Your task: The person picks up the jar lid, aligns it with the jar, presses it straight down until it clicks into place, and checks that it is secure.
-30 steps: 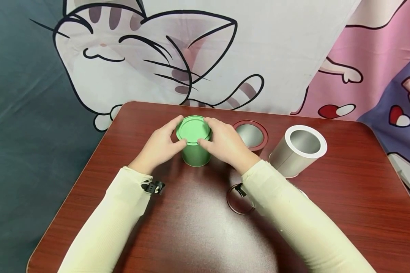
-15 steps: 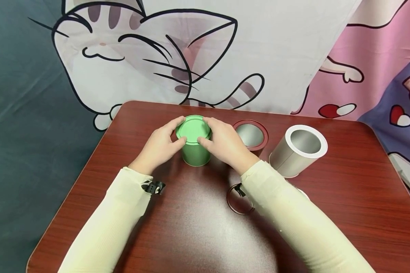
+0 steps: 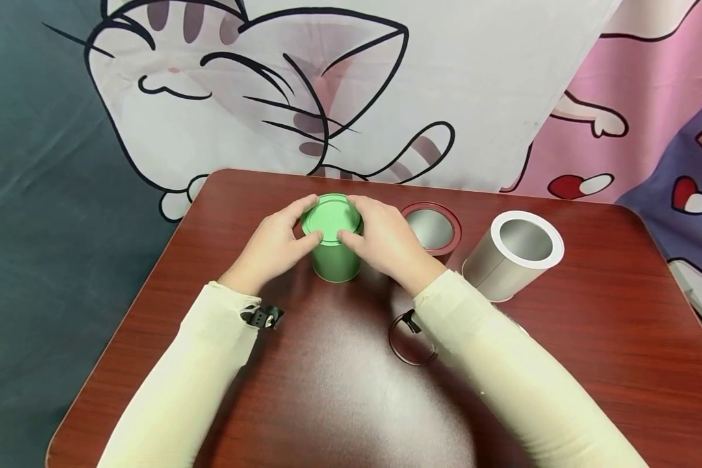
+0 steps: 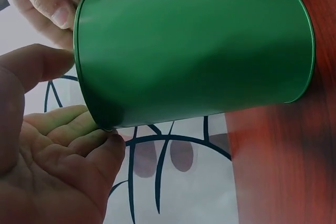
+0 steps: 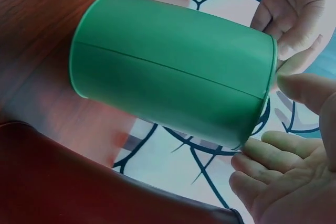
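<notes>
A green can (image 3: 336, 263) stands upright on the table, its light green lid (image 3: 331, 218) seated on top. My left hand (image 3: 272, 246) grips the lid's left edge, thumb at the front and fingers toward the back. On the opposite edge my right hand (image 3: 389, 239) holds the lid the same way. Both thumbs sit close together at the near rim. In the left wrist view the left thumb (image 4: 44, 65) meets the can's top rim. The right thumb (image 5: 304, 88) touches that rim in the right wrist view.
A red can (image 3: 433, 229) without a lid stands just behind my right hand. Right of it is an uncovered white can (image 3: 511, 257). A round lid with a dark red rim (image 3: 412, 339) lies beside my right forearm. The table (image 3: 304, 390) is reddish wood.
Both hands keep their hold on the green lid and the can has not moved. The head view has tilted slightly downward.
</notes>
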The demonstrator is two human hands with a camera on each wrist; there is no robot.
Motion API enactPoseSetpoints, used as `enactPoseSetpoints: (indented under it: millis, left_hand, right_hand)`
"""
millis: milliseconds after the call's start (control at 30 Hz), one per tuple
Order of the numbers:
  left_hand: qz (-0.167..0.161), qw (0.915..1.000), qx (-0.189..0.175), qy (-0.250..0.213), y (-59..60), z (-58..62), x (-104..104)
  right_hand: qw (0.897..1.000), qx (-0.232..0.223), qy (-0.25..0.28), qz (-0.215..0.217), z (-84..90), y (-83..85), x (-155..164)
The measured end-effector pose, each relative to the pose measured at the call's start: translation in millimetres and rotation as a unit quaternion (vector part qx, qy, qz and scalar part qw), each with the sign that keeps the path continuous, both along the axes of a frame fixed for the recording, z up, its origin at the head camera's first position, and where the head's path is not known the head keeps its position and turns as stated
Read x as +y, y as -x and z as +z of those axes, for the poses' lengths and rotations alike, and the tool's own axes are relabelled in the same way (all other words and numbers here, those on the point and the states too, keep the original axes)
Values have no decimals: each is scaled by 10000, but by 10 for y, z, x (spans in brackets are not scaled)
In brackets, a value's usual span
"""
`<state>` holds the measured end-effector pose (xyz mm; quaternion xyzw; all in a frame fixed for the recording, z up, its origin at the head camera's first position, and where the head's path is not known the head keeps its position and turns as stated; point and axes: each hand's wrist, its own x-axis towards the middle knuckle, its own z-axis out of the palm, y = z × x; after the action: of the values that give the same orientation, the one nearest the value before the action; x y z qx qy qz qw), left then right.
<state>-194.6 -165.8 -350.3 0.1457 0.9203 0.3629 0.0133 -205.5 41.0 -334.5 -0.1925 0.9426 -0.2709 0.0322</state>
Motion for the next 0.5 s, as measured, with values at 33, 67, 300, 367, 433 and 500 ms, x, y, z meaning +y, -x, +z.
enactPoseSetpoints:
  millis: [33,67,300,367,433,500]
  left_hand:
    - [-14,10000,-4,24,1,7,3]
    - [-18,10000,-16,44,2,12,4]
    - [1,10000,-1,-18,-3,7,-5]
    - [-21,10000,15,-55,-2,-2,-9]
    - [-36,10000,20,-75,-1,-11,-11]
    - [-30,10000,32,-75,-5,-19,-16]
  right_hand:
    - [10000,-8,-15,-1,7,-1,0]
    - [10000,-22,-21,4,13,-4,0]
    - [10000,89,36,-14,20,-6,14]
    - [10000,89,23,-20,10,-3,14]
    - [10000,64,-34,-19,-1,-5,13]
    - [10000,74,-66,10,-10,-11,12]
